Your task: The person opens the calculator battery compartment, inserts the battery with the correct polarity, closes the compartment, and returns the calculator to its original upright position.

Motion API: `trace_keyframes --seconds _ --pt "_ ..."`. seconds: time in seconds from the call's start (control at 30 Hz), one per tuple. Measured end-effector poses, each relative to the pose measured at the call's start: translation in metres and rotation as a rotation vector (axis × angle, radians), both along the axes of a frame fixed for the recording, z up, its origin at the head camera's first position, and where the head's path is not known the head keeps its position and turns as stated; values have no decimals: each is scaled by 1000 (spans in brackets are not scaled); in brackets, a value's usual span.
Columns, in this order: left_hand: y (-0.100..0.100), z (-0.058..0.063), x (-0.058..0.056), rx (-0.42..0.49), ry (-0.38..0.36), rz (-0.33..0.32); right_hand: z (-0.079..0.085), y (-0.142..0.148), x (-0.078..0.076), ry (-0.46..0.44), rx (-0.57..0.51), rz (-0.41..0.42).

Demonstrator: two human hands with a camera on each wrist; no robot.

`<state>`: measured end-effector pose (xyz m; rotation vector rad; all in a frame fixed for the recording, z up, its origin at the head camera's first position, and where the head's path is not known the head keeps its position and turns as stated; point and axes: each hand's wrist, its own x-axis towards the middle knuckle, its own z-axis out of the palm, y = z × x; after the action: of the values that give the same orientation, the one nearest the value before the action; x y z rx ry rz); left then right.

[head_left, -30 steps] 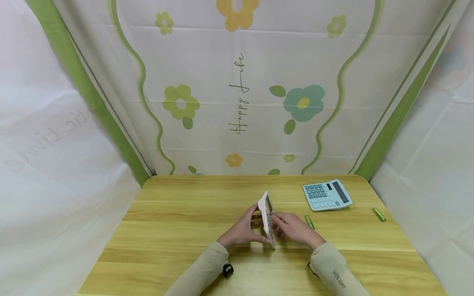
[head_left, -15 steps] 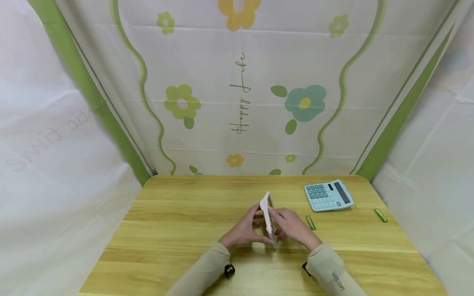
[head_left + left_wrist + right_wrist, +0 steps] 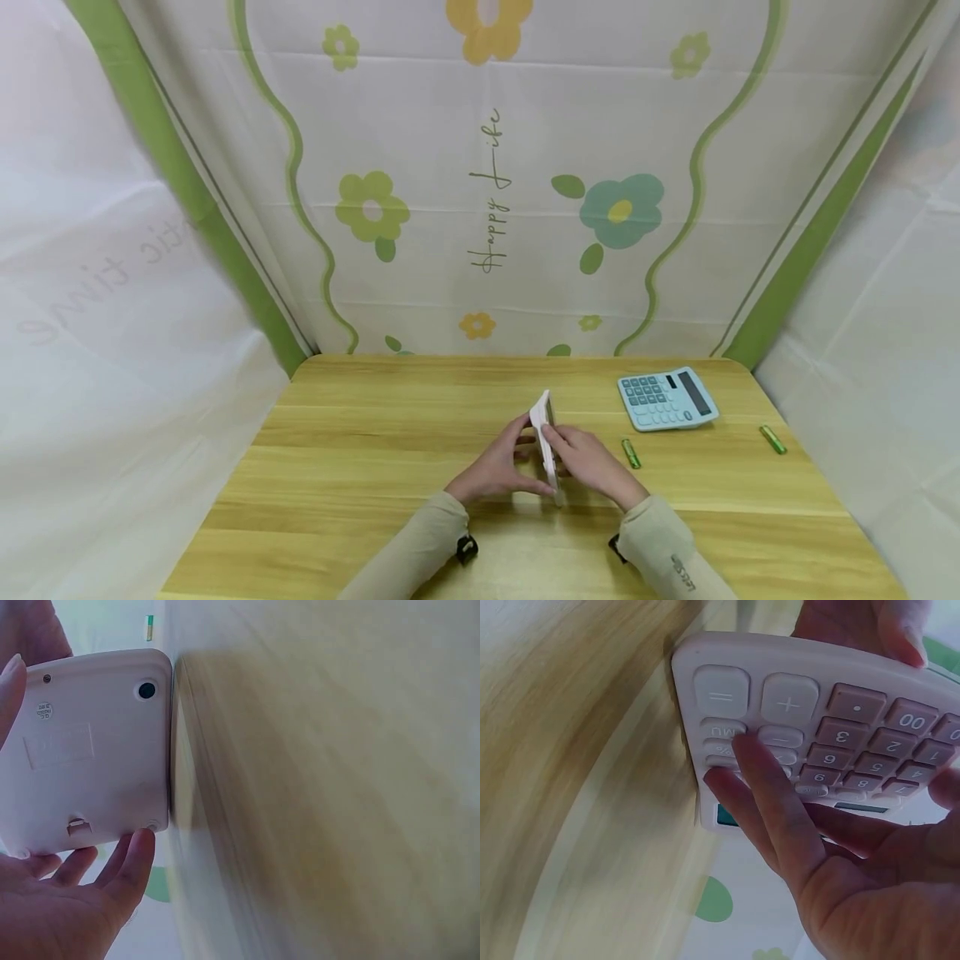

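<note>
A pale pink calculator (image 3: 537,412) stands on its long side above the middle of the table, display end away from me. My left hand (image 3: 491,475) grips it by its edges from the left. Its back (image 3: 97,776), with a round foot and a rectangular panel, fills part of the left wrist view. From the right, my right hand (image 3: 594,463) pinches the upper edge, thumb over the top. In the right wrist view, right-hand fingers (image 3: 769,784) lie on the keyed face near the MU key, covering some keys. The display is mostly hidden there.
At the back right of the wooden table (image 3: 360,500) lies a light blue calculator (image 3: 667,400). One green battery (image 3: 631,452) is just right of my right hand. Another green battery (image 3: 772,439) lies by the right table edge. White patterned curtains (image 3: 420,292) surround the table.
My right hand has shifted from the keyed face so that its thumb comes over the calculator's upper edge. The calculator has turned slightly more upright. The left hand keeps its grip.
</note>
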<state>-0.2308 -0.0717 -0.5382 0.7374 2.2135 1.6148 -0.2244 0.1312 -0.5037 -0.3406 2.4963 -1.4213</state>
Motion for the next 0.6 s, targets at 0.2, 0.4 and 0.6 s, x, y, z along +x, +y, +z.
trace_keyframes --seconds 0.2,0.4,0.6 --pt "1 1 1 -22 17 -3 1 2 2 -11 -4 14" --pt "4 -3 0 -42 29 -4 5 5 4 9 28 17" --pt "5 -4 -1 -85 53 -21 7 6 5 -18 22 -13"
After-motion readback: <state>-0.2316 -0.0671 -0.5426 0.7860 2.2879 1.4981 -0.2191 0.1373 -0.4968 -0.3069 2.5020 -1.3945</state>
